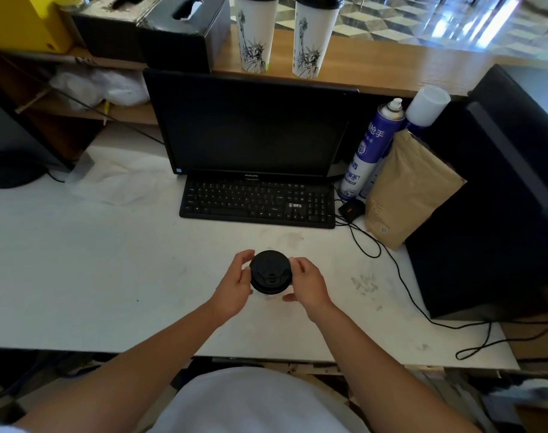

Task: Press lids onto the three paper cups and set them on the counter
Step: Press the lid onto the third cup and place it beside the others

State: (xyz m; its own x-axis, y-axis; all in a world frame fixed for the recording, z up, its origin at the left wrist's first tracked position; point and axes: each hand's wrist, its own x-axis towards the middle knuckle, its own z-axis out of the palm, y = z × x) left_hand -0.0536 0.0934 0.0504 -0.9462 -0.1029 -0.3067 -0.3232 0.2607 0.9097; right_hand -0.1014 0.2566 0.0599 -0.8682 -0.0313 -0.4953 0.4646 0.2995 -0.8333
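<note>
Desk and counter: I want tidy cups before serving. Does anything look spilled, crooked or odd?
No spill shows. The two lidded cups stand upright on the counter; the lid sits level between both hands. Only faint smudges mark the desk.

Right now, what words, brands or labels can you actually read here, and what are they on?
"PHILIPS": monitor, on its lower bezel.
"抢手": blue spray can, upper label; its lower print is too blurred to read.
Keyboard: small white logo, unreadable.
Two paper cups on the counter: a statue drawing, no legible words.
</note>
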